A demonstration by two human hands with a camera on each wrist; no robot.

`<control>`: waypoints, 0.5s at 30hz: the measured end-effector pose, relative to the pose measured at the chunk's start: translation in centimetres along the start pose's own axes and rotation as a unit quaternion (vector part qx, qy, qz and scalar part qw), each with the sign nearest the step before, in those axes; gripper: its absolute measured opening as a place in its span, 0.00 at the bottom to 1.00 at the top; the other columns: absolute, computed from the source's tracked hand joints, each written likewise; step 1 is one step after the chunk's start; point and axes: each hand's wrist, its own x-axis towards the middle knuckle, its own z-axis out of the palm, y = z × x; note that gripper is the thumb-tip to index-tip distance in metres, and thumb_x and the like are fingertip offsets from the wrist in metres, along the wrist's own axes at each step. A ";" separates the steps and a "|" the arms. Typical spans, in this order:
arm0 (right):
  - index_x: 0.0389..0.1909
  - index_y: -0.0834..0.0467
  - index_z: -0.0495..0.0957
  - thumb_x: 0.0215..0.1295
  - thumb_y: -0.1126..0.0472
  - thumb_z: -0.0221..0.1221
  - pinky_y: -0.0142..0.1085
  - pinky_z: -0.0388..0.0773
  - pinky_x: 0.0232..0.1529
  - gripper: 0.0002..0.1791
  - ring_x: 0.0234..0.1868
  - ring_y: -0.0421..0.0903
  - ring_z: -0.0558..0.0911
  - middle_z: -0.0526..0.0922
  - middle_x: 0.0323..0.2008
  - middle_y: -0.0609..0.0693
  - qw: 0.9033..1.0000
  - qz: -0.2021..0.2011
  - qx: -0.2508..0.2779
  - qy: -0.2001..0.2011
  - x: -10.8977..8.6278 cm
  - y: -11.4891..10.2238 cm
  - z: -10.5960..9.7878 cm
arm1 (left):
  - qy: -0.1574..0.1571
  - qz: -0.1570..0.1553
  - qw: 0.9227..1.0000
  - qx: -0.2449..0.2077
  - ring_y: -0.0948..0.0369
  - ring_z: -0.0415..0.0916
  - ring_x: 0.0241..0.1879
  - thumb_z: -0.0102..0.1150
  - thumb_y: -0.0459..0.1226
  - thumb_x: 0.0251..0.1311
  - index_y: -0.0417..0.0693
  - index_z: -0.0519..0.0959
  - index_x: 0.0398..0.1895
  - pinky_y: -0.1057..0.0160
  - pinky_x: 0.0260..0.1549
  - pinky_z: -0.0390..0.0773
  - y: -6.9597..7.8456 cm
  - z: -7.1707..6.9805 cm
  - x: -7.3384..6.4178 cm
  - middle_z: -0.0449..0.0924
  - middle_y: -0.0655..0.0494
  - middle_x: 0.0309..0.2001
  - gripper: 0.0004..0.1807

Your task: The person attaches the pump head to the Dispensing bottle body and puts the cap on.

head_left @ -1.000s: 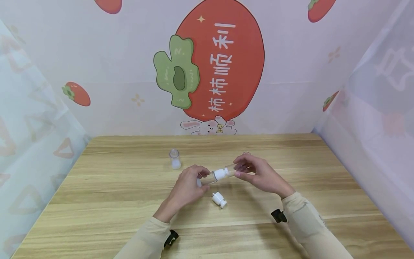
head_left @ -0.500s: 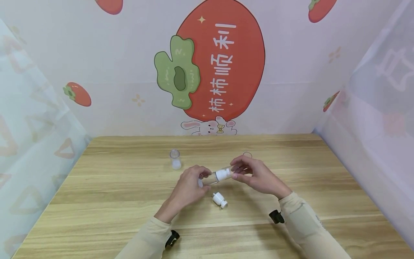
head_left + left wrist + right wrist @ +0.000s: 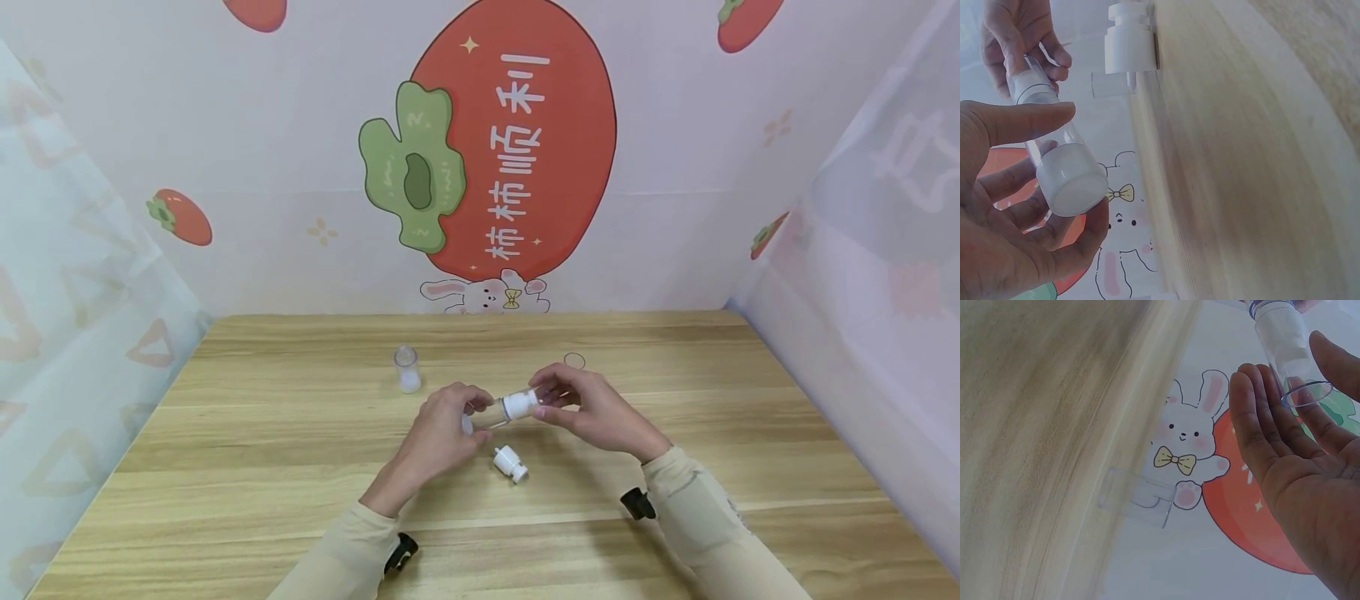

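A small clear bottle (image 3: 1071, 178) with a white base is held clear of the surface (image 3: 225, 467), just below the middle of the head view. Its white pump head (image 3: 519, 405) has a clear cap (image 3: 1291, 369) around it; how fully that cap is seated I cannot tell.

The long axis runs at a shallow slant: white base toward the lower left, pump and cap toward the upper right. In the left wrist view the base faces the lower right, toward the camera.

The left hand (image 3: 444, 429) grips the bottle, thumb across its clear body and fingers curled about the base. The right hand (image 3: 592, 408) pinches the cap between thumb and fingers.

If the cap is being fitted, as I judge, it would go best with both parts on one line, the left hand steady and the right pushing evenly along that slant; a tilted cap could snag on the pump.

A spare white pump (image 3: 511, 464) lies on its side just below the hands, head toward the lower right. Farther out, another clear bottle (image 3: 407, 371) stands upright to the upper left, and a loose clear cylinder (image 3: 1138, 497) shows low in the right wrist view. Behind everything hangs a backdrop (image 3: 300, 108) with a large red persimmon print (image 3: 555, 167).
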 end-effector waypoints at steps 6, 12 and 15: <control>0.53 0.60 0.78 0.66 0.62 0.67 0.42 0.82 0.50 0.16 0.45 0.46 0.83 0.82 0.46 0.51 1.000 -0.005 -0.003 0.000 0.1 0.2 0.3 | -0.002 0.005 1.000 0.004 0.52 0.77 0.40 0.76 0.28 0.48 0.38 0.84 0.47 0.52 0.41 0.76 0.2 0.1 0.1 0.83 0.47 0.40 0.20; 0.52 0.59 0.79 0.65 0.63 0.68 0.40 0.82 0.49 0.16 0.44 0.45 0.83 0.82 0.45 0.49 1.000 -0.009 -0.004 -0.003 0.1 0.1 0.4 | -0.002 0.007 1.000 0.012 0.52 0.77 0.40 0.76 0.28 0.48 0.39 0.84 0.47 0.52 0.41 0.76 0.2 0.1 0.1 0.83 0.48 0.40 0.20; 0.52 0.58 0.79 0.65 0.64 0.68 0.39 0.82 0.49 0.16 0.43 0.44 0.83 0.82 0.46 0.48 1.000 -0.008 -0.006 -0.006 0.1 0.1 0.4 | -0.003 0.010 1.000 0.011 0.52 0.77 0.41 0.76 0.28 0.48 0.39 0.85 0.46 0.52 0.41 0.76 0.3 0.1 0.1 0.83 0.48 0.40 0.19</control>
